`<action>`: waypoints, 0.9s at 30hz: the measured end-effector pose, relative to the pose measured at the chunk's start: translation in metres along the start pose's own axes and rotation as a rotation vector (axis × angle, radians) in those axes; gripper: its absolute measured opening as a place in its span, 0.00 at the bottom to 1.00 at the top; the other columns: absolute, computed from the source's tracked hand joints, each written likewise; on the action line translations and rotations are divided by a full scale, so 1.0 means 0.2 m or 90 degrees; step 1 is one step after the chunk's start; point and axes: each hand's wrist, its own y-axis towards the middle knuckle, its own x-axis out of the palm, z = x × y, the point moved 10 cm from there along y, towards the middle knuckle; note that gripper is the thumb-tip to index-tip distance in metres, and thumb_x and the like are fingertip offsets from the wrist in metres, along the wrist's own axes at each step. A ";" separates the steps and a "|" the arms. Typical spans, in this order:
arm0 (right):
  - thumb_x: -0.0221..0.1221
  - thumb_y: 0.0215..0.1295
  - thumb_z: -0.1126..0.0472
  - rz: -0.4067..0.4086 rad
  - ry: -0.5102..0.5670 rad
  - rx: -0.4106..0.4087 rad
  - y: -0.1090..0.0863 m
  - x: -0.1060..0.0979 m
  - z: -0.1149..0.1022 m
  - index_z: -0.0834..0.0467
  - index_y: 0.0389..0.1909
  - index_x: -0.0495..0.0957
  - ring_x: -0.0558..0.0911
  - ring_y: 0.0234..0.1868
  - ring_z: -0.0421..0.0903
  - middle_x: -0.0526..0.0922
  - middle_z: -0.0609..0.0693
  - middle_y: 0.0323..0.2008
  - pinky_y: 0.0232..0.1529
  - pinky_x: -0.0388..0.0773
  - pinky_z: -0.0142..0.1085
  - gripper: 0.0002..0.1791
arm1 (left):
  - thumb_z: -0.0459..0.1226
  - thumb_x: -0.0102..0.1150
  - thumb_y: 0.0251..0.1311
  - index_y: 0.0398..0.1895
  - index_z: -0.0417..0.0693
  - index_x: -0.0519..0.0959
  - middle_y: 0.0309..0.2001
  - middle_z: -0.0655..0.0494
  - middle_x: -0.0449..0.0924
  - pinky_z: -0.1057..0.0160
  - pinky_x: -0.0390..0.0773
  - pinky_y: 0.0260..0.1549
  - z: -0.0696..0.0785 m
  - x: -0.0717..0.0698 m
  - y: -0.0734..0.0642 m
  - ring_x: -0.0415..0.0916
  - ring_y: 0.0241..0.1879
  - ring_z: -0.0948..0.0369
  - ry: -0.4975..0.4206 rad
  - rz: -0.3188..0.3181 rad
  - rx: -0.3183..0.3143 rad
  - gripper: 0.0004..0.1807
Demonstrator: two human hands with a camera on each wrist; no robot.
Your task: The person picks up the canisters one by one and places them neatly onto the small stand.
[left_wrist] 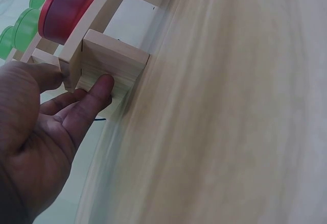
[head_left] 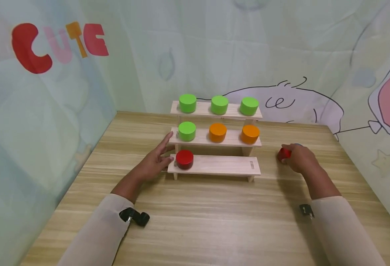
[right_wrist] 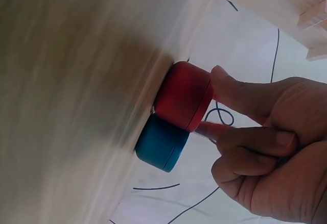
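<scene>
A three-step wooden stand [head_left: 221, 166] stands on the table. On its lowest step, at the left, sits a squat red cylinder [head_left: 184, 159]. My left hand [head_left: 153, 162] grips the stand's left end; in the left wrist view its fingers [left_wrist: 89, 106] lie around the shelf end by the support. To the right of the stand, my right hand [head_left: 299, 157] pinches a second red cylinder [right_wrist: 183, 94] between thumb and finger. It has a seam line near one end. A blue cylinder [right_wrist: 162, 142] is right beside it, mostly hidden by the hand in the head view.
The top step holds green cylinders [head_left: 219, 105]. On the middle step are one green cylinder [head_left: 187, 131] and two orange ones [head_left: 217, 132]. A printed cloth [head_left: 168, 44] hangs behind the wooden table [head_left: 208, 214]. Small black devices [head_left: 135, 217] are on both sleeves.
</scene>
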 end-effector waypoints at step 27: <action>0.62 0.67 0.72 0.049 -0.003 -0.066 0.02 -0.02 0.02 0.64 0.71 0.79 0.80 0.63 0.79 0.78 0.77 0.67 0.59 0.82 0.66 0.30 | 0.30 0.54 0.82 0.88 0.89 0.38 0.86 0.34 0.57 0.43 0.89 0.59 0.01 0.00 0.00 0.76 0.73 0.32 0.000 -0.004 0.007 0.53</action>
